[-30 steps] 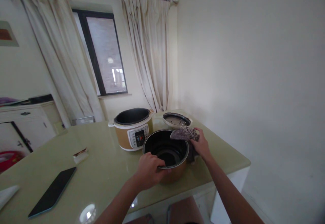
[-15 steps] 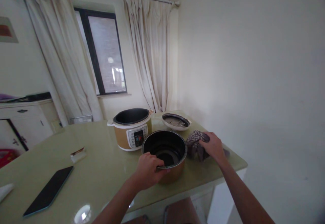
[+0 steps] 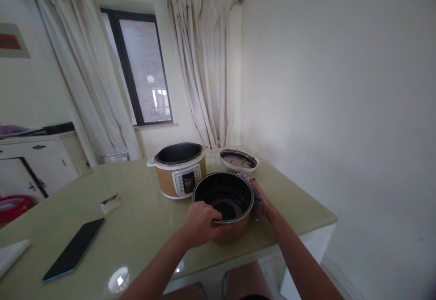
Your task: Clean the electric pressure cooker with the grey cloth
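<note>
A dark-lined inner pot [image 3: 235, 232] with a brownish outside stands on the table, close to its front edge. My left hand [image 3: 203, 222] grips the pot's near-left rim, thumb inside and fingers outside. On the pot's right side, my right hand [image 3: 263, 200] presses a patterned grey-purple cloth [image 3: 256, 194] against the outer wall; its fingers are partly hidden by the cloth. Behind the pot to the left sits the gold and white electric cooker [image 3: 166, 179], uncovered, with a control panel in front. Its lid [image 3: 238, 160] lies upside down behind the pot.
On the left of the greenish table [image 3: 143, 236] lie a dark tablet [image 3: 73, 250], a small white packet [image 3: 110, 204] and a white object [image 3: 12, 257] at the edge. A bare wall [image 3: 323, 109] rises on the right. Chairs [image 3: 245, 282] stand under the front edge.
My right hand has brought the cloth left from the tabletop to the pot's right outer side. My left hand keeps its hold on the rim. The view has shifted slightly.
</note>
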### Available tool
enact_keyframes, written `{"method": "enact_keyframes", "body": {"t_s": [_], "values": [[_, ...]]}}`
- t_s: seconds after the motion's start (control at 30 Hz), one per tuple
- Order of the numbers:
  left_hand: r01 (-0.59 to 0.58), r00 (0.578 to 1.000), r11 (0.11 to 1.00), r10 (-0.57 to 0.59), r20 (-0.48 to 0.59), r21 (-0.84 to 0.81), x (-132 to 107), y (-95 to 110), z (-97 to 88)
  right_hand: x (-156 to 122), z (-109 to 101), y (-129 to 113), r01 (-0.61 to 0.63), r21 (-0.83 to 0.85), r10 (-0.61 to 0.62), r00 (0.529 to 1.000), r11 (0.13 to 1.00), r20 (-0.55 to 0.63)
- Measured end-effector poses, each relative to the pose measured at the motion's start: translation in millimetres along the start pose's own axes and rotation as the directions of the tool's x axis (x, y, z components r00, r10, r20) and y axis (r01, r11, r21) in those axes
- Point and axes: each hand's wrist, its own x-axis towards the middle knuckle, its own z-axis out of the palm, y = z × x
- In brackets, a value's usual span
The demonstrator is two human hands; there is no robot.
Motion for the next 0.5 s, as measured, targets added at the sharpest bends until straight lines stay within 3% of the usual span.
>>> {"method": "enact_keyframes", "body": {"t_s": [0.07,0.13,0.3,0.4,0.5], "values": [[0.019,1.0,1.0,-0.019,-0.003,-0.004,0.0,-1.8,1.6,-10.0,-5.7,-2.8,-0.065,0.018,0.064,0.997,0.998,0.036],[0.012,1.0,1.0,-0.012,-0.006,-0.013,0.0,-3.3,2.7,-27.4,-16.8,-2.9,-0.05,-0.018,0.05,0.999,0.999,0.003],[0.004,1.0,1.0,-0.004,-0.01,-0.02,1.6,-4.8,2.9,-66.6,-38.9,-2.5,0.009,-0.28,-0.045,0.991,0.96,-0.124],[0.001,1.0,1.0,-0.001,-0.01,-0.018,2.3,-5.5,2.9,-60.6,-31.1,-6.7,0.036,-0.315,-0.083,0.987,0.948,-0.136],[-0.01,1.0,1.0,0.01,0.002,-0.023,0.8,-7.2,2.6,-34.7,-14.7,-12.5,0.032,-0.156,-0.04,0.998,0.987,-0.043]]}}
